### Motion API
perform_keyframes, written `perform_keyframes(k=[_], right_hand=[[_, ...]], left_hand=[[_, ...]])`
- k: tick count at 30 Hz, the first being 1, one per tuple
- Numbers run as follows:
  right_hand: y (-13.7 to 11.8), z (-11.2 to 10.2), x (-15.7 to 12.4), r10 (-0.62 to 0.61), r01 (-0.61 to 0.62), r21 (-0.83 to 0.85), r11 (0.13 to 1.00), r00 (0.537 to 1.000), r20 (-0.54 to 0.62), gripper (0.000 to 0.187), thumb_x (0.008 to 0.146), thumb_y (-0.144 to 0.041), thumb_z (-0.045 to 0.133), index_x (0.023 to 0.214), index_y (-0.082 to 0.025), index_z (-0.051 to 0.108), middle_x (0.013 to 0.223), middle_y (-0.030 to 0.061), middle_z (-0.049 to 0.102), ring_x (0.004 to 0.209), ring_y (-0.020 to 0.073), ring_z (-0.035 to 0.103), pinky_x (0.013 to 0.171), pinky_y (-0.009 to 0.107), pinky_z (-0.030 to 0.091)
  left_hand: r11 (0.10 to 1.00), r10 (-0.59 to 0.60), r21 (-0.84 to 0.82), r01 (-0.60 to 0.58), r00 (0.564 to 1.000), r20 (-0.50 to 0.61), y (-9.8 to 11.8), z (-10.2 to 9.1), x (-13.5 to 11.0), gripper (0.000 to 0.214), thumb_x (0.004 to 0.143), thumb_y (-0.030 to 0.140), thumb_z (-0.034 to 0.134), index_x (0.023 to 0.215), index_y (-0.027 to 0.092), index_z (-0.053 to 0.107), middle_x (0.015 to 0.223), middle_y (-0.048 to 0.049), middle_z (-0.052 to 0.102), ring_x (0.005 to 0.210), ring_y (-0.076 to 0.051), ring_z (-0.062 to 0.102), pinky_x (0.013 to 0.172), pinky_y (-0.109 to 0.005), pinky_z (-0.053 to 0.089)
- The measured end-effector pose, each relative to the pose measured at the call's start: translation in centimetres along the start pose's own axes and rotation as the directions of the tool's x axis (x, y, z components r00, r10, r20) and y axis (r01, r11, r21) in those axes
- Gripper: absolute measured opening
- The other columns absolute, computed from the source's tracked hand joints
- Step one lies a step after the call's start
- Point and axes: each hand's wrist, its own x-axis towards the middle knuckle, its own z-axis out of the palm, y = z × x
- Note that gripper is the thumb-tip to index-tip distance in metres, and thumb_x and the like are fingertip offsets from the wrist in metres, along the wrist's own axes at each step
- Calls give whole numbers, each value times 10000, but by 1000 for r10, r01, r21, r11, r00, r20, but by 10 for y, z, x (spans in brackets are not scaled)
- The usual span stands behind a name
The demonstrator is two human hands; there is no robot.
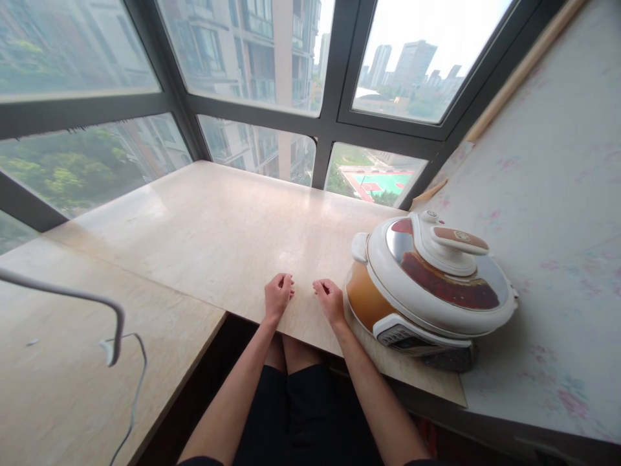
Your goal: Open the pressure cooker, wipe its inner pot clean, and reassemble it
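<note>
My left hand (279, 296) rests on the cream stone-look ledge (233, 233) near its front edge, fingers curled into a loose fist. A short gap to the right lies my right hand (330, 299), curled the same way and facing it. I see nothing held in either hand. Close beside my right hand stands an electric pressure cooker (369, 298) with a gold-brown body, white rim and handles. Its lid (446, 281) is on, and a control panel faces the front.
A bent grey rod (72, 291) reaches in from the left over the lower counter (43, 336), with a thin cable (138, 388) hanging by it. Dark-framed windows (330, 84) border the ledge. Floral wallpaper (557, 272) covers the wall behind the cooker.
</note>
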Motion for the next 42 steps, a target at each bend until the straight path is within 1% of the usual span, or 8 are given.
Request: perform_keyframes(k=[5, 11, 15, 22, 30, 36, 39, 42], right_hand=[[-3, 0, -2, -13, 12, -29, 999, 1000, -13, 327, 885, -470, 568, 764, -187, 680, 745, 43, 694, 685, 188, 616, 666, 291, 489], [-4, 0, -7, -31, 29, -76, 997, 999, -28, 308, 883, -447, 563, 765, -188, 681, 738, 38, 684, 687, 186, 602, 659, 288, 469], [-6, 1, -8, -60, 57, -115, 992, 998, -25, 287, 871, -427, 569, 739, -195, 672, 726, 33, 672, 696, 186, 598, 669, 291, 456], [-8, 1, -8, -69, 64, -131, 989, 997, -38, 277, 859, -421, 560, 735, -202, 675, 734, 38, 686, 711, 193, 609, 694, 303, 469], [-6, 2, -8, -31, 27, -44, 999, 996, -82, 275, 841, -432, 578, 725, -201, 670, 703, 29, 666, 688, 185, 602, 660, 288, 472], [-12, 1, -12, 15, -8, 58, 998, 992, -122, 287, 836, -435, 569, 702, -192, 643, 674, 22, 645, 642, 174, 611, 624, 283, 484], [-19, -4, -25, 28, -17, 104, 994, 994, -106, 279, 826, -426, 582, 696, -187, 643, 668, 23, 654, 609, 166, 618, 598, 275, 485], [-29, -18, -49, 34, -29, 178, 984, 999, -26, 260, 825, -403, 612, 701, -180, 663, 677, 26, 663, 603, 160, 621, 599, 271, 489]], left_hand=[[998, 28, -50, -27, 999, 16, 0, -3, -1, 316, 882, 432, 539, 817, 150, 668, 759, -57, 699, 543, -141, 652, 485, -238, 533], [986, 40, -162, -40, 999, -4, 2, -10, -6, 315, 864, 435, 556, 809, 146, 669, 763, -54, 692, 544, -129, 639, 495, -233, 529], [971, 33, -235, -38, 999, -25, 2, -13, -6, 336, 871, 448, 556, 851, 138, 682, 766, -50, 684, 545, -127, 639, 499, -237, 532], [965, 30, -259, -35, 999, -25, 0, -15, -5, 357, 860, 467, 578, 875, 127, 683, 766, -50, 687, 545, -130, 639, 499, -243, 531], [973, 38, -227, -43, 999, -29, 3, -16, -5, 365, 854, 473, 581, 870, 123, 681, 768, -58, 693, 547, -133, 640, 505, -249, 539], [979, 38, -200, -45, 999, -37, 0, -16, -2, 381, 840, 484, 593, 881, 117, 684, 769, -56, 694, 552, -140, 638, 511, -262, 540], [981, 29, -191, -36, 999, -37, -1, -16, -1, 394, 831, 493, 600, 898, 114, 686, 777, -59, 697, 562, -148, 644, 520, -269, 542], [986, 28, -165, -32, 999, -28, -1, -17, -1, 402, 819, 502, 608, 898, 116, 686, 783, -63, 700, 563, -151, 644, 524, -272, 541]])
